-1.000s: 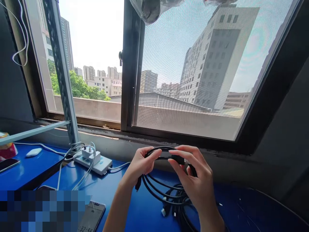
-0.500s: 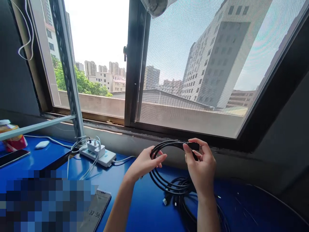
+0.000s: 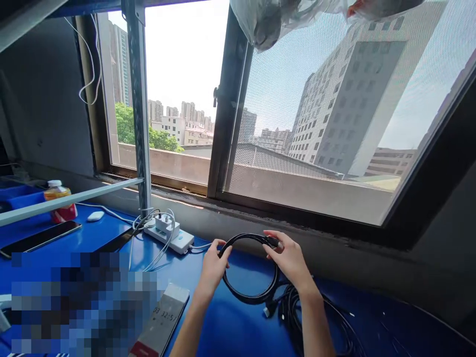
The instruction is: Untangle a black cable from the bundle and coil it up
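Note:
A black cable, wound into a round coil, is held up between both hands over the blue tabletop. My left hand pinches the coil's left side between thumb and fingers. At its upper right, my right hand grips the coil close to a dark cable plug. More black cable lies coiled on the table below my right forearm, partly hidden by it. A connector with a pale metal end rests beside that pile.
A white power strip with chargers and cords stands by the wall. A phone showing a clock lies left of my left arm. Farther left are a dark phone, a white mouse-shaped item and a drink bottle behind a metal bar.
The loops in my hands have drawn together into a tighter, rounder ring. Both hands appear lower and more to the left, and the camera view has shifted.

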Demonstrator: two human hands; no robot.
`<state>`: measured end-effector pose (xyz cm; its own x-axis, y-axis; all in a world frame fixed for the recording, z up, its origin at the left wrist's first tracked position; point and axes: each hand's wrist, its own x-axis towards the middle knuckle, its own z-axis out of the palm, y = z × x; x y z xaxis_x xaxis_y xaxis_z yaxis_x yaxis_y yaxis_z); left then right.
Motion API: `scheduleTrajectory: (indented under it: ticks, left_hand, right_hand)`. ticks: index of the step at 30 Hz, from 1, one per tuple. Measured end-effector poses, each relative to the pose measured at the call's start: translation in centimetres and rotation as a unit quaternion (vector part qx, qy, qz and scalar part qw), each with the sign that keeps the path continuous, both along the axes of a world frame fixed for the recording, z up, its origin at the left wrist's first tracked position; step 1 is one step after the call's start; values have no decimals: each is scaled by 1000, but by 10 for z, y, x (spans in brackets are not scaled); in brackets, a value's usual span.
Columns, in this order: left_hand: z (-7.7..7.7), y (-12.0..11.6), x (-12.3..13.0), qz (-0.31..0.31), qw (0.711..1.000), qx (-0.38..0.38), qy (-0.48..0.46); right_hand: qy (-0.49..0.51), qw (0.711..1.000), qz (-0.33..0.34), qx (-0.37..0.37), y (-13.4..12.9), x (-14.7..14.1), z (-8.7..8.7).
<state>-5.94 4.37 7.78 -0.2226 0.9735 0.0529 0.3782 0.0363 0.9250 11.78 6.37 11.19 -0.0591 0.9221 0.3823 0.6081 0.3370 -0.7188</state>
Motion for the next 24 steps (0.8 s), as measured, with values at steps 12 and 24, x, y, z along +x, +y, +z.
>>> scheduleTrajectory:
  ticks: [12, 24]
  left_hand:
    - [-59, 13, 1, 82, 985, -76, 132]
    - [-69, 16, 6, 88, 985, -58, 140]
  right_hand:
    - [-152, 986, -16, -74, 41, -17, -83]
    - [-192, 981, -23, -3, 43, -28, -97]
